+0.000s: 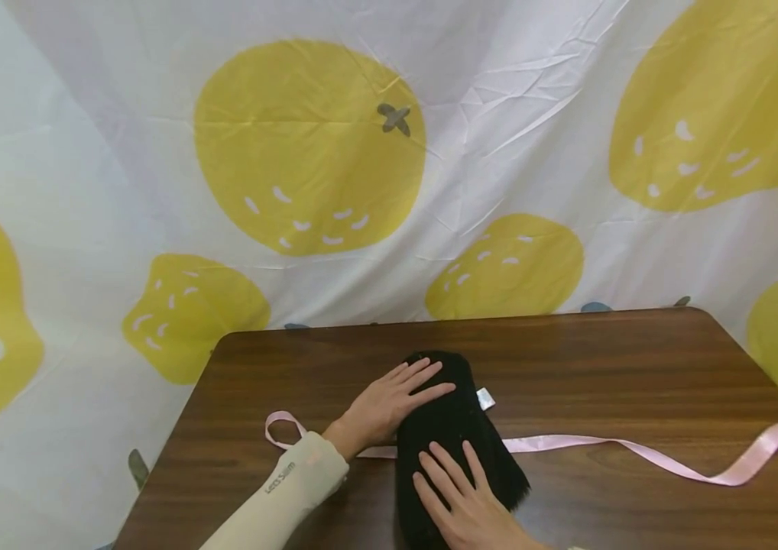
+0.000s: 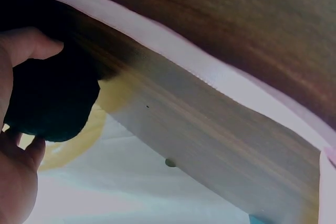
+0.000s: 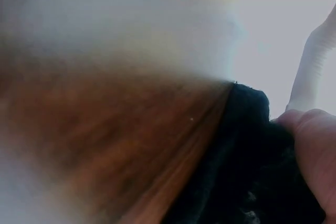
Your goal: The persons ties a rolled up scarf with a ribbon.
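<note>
A soft black folded cloth item [image 1: 433, 428] with a fuzzy lower edge lies on the brown table; a white tag [image 1: 485, 399] sticks out from its right side. My left hand [image 1: 389, 399] rests on its upper part, fingers extended and spread. Lower down, the right hand [image 1: 463, 500] lies on the same cloth with straight fingers. A pink ribbon [image 1: 561, 442] runs across beneath the cloth, its middle hidden. In the left wrist view, the thumb [image 2: 39, 44] lies over the black cloth [image 2: 58, 95]. The right wrist view shows the dark cloth [image 3: 247, 156] beside part of a hand.
On the left the ribbon ends in a loop [image 1: 283, 416] near the left sleeve [image 1: 293, 481]; its other end waves toward the right edge of the wood-grain table [image 1: 588, 367]. Behind the table hangs a white curtain [image 1: 499, 153] printed with yellow fruit.
</note>
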### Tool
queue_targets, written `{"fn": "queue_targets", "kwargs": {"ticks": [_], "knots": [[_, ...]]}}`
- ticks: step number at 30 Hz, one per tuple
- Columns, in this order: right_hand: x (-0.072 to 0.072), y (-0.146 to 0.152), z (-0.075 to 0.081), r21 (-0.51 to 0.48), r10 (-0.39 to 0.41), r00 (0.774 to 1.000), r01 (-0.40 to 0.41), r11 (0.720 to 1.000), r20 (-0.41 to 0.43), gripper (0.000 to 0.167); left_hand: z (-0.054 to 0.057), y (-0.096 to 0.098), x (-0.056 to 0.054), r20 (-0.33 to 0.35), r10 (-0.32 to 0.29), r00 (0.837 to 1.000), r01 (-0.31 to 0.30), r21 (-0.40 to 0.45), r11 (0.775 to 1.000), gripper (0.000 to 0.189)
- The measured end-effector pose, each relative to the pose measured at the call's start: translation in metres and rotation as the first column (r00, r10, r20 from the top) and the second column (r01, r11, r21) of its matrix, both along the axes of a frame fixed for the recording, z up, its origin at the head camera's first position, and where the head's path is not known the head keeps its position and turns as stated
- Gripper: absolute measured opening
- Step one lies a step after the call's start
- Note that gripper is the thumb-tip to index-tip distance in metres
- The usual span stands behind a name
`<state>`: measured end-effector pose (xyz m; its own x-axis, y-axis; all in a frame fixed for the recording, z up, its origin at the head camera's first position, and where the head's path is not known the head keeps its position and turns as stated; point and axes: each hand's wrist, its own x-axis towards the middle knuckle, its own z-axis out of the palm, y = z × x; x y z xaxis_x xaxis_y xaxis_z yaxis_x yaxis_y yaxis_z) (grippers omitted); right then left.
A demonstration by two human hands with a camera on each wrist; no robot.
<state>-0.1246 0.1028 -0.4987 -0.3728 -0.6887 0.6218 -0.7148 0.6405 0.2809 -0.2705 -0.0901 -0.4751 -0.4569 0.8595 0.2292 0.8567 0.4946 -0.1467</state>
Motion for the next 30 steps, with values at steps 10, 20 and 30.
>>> {"fn": "queue_targets", "kwargs": {"ticks": [10, 20, 30], "knots": [[0.001, 0.003, 0.002, 0.026, -0.001, 0.999, -0.001, 1.0, 0.046, 0.077, -0.001, 0.0, 0.003, -0.02, 0.053, 0.998, -0.053, -0.048, 0.997, 0.079], [0.001, 0.005, 0.009, 0.026, 0.031, 0.997, -0.033, 0.999, 0.071, 0.077, 0.002, -0.003, 0.011, -0.031, 0.145, 0.989, -0.146, -0.06, 0.987, 0.089], [-0.002, 0.007, 0.024, -0.098, 0.115, 0.992, -0.11, 0.989, 0.05, 0.07, 0.006, -0.01, 0.018, -0.038, 0.151, 0.988, -0.151, -0.016, 0.988, 0.089]]}}
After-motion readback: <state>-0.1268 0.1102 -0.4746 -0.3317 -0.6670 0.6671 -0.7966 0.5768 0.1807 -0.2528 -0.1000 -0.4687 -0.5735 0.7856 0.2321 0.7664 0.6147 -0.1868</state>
